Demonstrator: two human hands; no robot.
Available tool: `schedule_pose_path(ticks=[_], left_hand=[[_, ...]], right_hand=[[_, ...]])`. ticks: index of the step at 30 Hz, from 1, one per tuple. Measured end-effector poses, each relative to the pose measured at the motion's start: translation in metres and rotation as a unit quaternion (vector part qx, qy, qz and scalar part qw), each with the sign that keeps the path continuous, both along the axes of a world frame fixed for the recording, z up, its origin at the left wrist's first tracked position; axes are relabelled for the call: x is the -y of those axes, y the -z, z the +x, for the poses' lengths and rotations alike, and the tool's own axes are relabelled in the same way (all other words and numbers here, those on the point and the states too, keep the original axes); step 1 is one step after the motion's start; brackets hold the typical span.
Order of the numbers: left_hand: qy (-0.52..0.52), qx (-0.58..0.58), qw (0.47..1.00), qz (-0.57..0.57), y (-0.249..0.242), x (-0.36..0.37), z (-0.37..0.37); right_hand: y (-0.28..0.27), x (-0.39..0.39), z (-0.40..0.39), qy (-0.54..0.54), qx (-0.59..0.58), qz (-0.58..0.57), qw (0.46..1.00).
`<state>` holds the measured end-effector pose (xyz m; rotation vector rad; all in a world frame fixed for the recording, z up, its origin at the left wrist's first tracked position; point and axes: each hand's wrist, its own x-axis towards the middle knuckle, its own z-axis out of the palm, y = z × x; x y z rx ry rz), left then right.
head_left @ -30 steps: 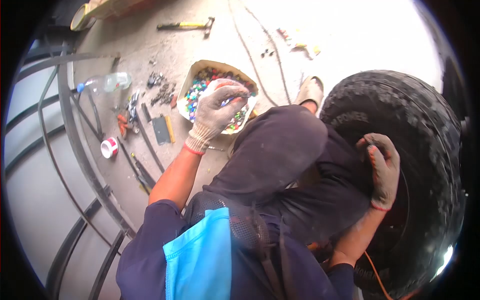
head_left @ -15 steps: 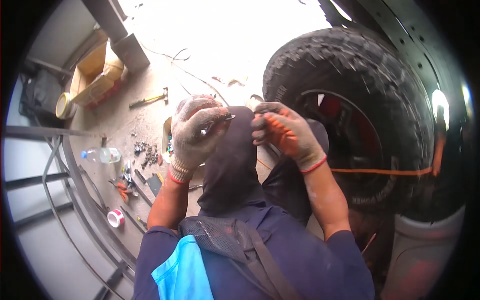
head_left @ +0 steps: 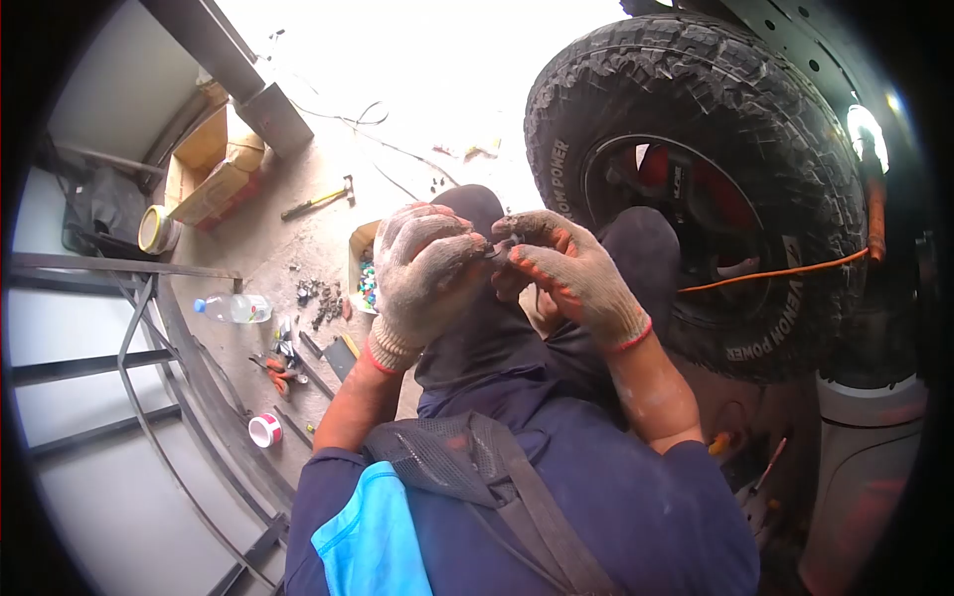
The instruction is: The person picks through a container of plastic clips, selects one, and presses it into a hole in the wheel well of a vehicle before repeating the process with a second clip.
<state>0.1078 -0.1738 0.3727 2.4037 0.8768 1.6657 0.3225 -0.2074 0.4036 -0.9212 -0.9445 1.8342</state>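
Note:
Both hands wear whitish knit gloves with orange-red palms and meet above my knees. My left hand [head_left: 425, 260] is closed, its thumb and forefinger at a small metal piece [head_left: 493, 251] whose kind I cannot make out. From the other side my right hand [head_left: 568, 268] pinches at the same spot, its fingertips around something small and dark. Fingers hide most of what lies between the hands. Just beyond my left hand stands an open cardboard box [head_left: 360, 260] holding small colourful bits.
A large tyre [head_left: 686, 60] stands at right, with an orange cord [head_left: 775, 276] across it. On the floor at left lie a hammer [head_left: 318, 199], a plastic bottle [head_left: 234, 308], pliers [head_left: 276, 372] and a tape roll [head_left: 265, 430]. A metal frame [head_left: 129, 266] edges the left side.
My hands have come together; they were apart, the left closed on a small metal piece. My right fingertips now touch at that piece. The view has shifted slightly.

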Motion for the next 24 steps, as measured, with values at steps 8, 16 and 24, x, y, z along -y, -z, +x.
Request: schedule_pose_path(ticks=[8,16,24], left_hand=[[0.034,-0.024,0.994,-0.101,-0.009,-0.027,0.037],[0.046,-0.023,0.997,-0.054,-0.052,-0.101,0.104],[-0.076,-0.146,0.969,-0.182,0.101,-0.164,0.074]], right_hand=[[0.008,-0.009,0.017,0.084,-0.114,-0.053,0.988],[-0.018,-0.088,0.047,0.227,-0.125,0.050,0.965],[-0.157,-0.261,0.110,0.346,0.100,0.275,0.891]])
